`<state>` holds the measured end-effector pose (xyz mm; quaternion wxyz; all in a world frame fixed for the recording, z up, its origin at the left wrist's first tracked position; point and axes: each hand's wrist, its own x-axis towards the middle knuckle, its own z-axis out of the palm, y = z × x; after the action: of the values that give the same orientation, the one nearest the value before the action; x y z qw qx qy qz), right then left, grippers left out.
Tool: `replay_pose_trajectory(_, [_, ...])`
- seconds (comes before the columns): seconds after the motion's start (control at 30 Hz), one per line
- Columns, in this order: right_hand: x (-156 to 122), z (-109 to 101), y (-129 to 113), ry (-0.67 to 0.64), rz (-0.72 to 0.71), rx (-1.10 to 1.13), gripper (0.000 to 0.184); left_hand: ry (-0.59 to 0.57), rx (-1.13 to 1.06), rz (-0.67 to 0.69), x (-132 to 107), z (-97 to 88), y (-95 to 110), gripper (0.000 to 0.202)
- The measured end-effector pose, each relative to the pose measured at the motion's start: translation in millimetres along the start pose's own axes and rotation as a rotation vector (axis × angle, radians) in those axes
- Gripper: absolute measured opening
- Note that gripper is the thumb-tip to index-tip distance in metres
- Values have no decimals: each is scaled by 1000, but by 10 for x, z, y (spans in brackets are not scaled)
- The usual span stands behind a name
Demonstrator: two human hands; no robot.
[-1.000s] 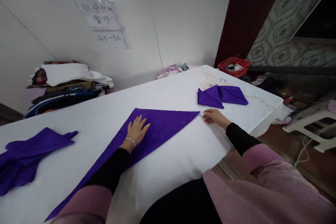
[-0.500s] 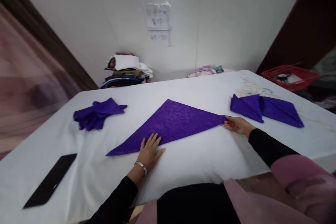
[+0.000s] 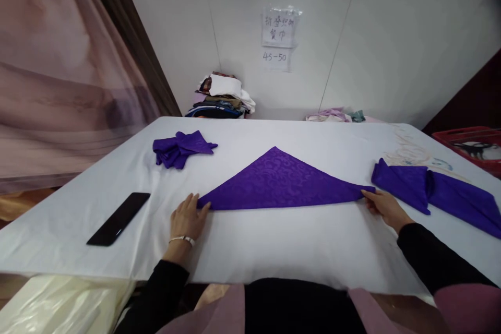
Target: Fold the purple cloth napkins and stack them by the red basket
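Note:
A purple patterned cloth (image 3: 274, 182), folded into a wide triangle, lies on the white-covered table with its peak pointing away from me. At its left corner rests my left hand (image 3: 188, 219), palm down, fingers extended and thumb apart; the very tip of that corner is hidden beneath the fingers. My right hand (image 3: 387, 209) pinches the narrow right corner between thumb and fingers. The cloth's near edge runs almost straight between both hands.
Bunched purple cloth (image 3: 183, 148) lies back left, and folded purple cloths (image 3: 426, 188) lie at right. A black phone-like slab (image 3: 119, 219) is left of my left hand. Behind the table (image 3: 297, 250) are a clothes pile (image 3: 221, 96), a wall sign (image 3: 278, 36) and a red basket (image 3: 465, 138).
My left hand has slid left along the cloth's near edge to its left corner. My right hand still pinches the right corner. The near edge now lies straighter, and the view has shifted left.

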<state>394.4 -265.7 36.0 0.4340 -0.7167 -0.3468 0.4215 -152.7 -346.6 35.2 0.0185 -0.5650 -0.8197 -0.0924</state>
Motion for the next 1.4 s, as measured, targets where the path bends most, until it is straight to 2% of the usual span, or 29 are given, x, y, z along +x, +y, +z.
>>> replay_pose_trajectory(0.13, [-25,27,-66,57,33,10,13,-13,-40,-170,38,-78,-263,58])
replay_pose_trajectory(0.23, [-46,49,-97,61,30,38,8,-74,-139,-232,98,-119,-270,55])
replay_pose_trajectory(0.37, [-100,83,-157,36,-66,50,14,-161,-238,-258,189,-143,-199,41])
replay_pose_trajectory(0.53, [-188,149,-305,30,-227,-38,23,-80,-358,-315,218,-138,-181,25])
replay_pose_trajectory(0.63, [-262,225,-435,15,-295,-104,26,2,-501,-359,214,-97,-189,17])
replay_pose_trajectory(0.7, [-320,306,-537,-9,-352,-180,26,60,-716,-411,220,-50,-184,14])
replay_pose_trajectory(0.77, [-381,418,-644,-34,-428,-276,25,90,-1026,-485,232,-2,-170,16])
replay_pose_trajectory(0.87, [-484,659,-806,-68,-579,-406,25,104,-1418,-585,245,37,-140,22])
replay_pose_trajectory(0.97, [-638,994,-978,-101,-766,-523,26,98,-1609,-622,235,31,-122,31])
replay_pose_trajectory(1.17, [-1095,1859,-1260,-204,-1136,-667,23,17,-1741,-627,188,27,-106,40])
replay_pose_trajectory(1.27, [-1311,2328,-1290,-304,-1217,-707,23,0,-1778,-595,174,55,-105,42])
replay_pose_trajectory(1.4, [-1580,2921,-1209,-448,-1232,-770,20,6,-1832,-557,158,96,-107,44])
